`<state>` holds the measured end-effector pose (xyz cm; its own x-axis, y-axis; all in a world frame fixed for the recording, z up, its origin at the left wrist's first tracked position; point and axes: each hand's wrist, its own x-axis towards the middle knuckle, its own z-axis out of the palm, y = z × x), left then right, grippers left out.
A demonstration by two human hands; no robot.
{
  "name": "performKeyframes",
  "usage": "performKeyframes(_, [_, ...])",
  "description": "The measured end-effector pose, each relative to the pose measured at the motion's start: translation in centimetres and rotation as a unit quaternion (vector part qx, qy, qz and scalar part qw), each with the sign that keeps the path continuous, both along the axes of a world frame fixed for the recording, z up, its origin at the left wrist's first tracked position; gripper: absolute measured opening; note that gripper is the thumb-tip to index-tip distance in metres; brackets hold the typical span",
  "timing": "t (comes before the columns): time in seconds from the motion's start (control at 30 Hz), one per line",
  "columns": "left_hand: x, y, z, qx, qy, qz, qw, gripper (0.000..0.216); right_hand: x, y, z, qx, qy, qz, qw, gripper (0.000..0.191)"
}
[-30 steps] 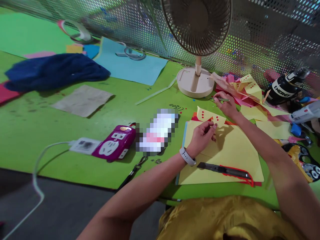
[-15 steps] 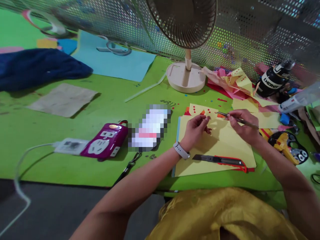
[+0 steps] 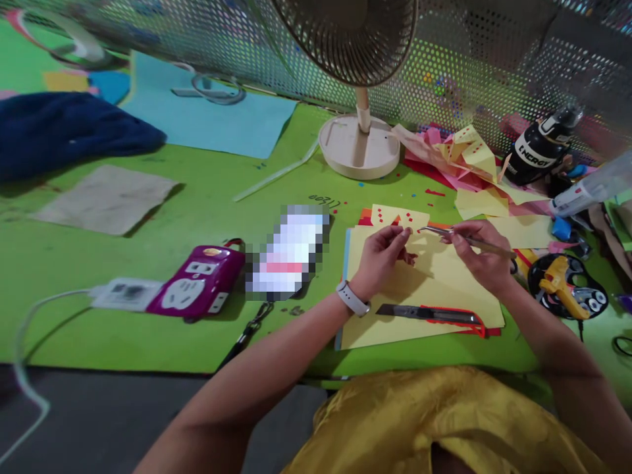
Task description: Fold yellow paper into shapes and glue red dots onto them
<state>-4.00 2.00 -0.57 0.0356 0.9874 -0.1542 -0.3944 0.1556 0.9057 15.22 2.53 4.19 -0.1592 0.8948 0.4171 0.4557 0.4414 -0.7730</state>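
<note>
My left hand (image 3: 382, 257) is closed in a pinch over the yellow paper sheets (image 3: 424, 286); anything between thumb and forefinger is too small to make out. Metal tweezers (image 3: 486, 245) are gripped in my right hand (image 3: 478, 260), their thin tip pointing left, just short of my left fingertips. A tiny red speck shows near that tip. Behind my hands lies a small yellow card (image 3: 395, 216) bearing red diamond-shaped bits. An orange-edged box cutter (image 3: 429, 316) rests across the front of the sheets with its blade toward the left.
Left of the sheets lie a blurred-out phone (image 3: 291, 253) and a purple power strip (image 3: 197, 283). A fan (image 3: 359, 158) stands behind. Crumpled paper scraps (image 3: 454, 155), a black bottle (image 3: 536, 155) and a black-and-yellow object (image 3: 567, 289) sit on the right.
The whole scene has shifted slightly left in view. The tweezers' tip has dropped a little, to about the height of my left fingertips. My left hand keeps its pinch.
</note>
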Motion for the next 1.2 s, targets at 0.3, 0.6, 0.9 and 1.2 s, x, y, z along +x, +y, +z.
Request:
performKeyframes(0.3, [-0.1,0.1,-0.6,0.004,-0.018,0.028,0.999,0.041,-0.7,1.0,-2.1,-0.141,0.213,0.007,0.967,0.029])
performKeyframes(0.6, [0.0,0.0,-0.3,0.006,-0.041,0.043,0.998,0.039,-0.9,0.9,-2.6,-0.148,0.226,-0.01,0.963,0.023])
performKeyframes(0.9, [0.0,0.0,-0.3,0.005,-0.033,0.038,0.999,0.041,-0.9,0.9,-2.8,-0.152,0.218,-0.009,0.964,0.027])
performKeyframes(1.2, [0.1,-0.1,-0.3,0.011,-0.029,0.039,0.999,0.038,-1.0,0.8,-2.7,-0.147,0.216,-0.01,0.965,0.024])
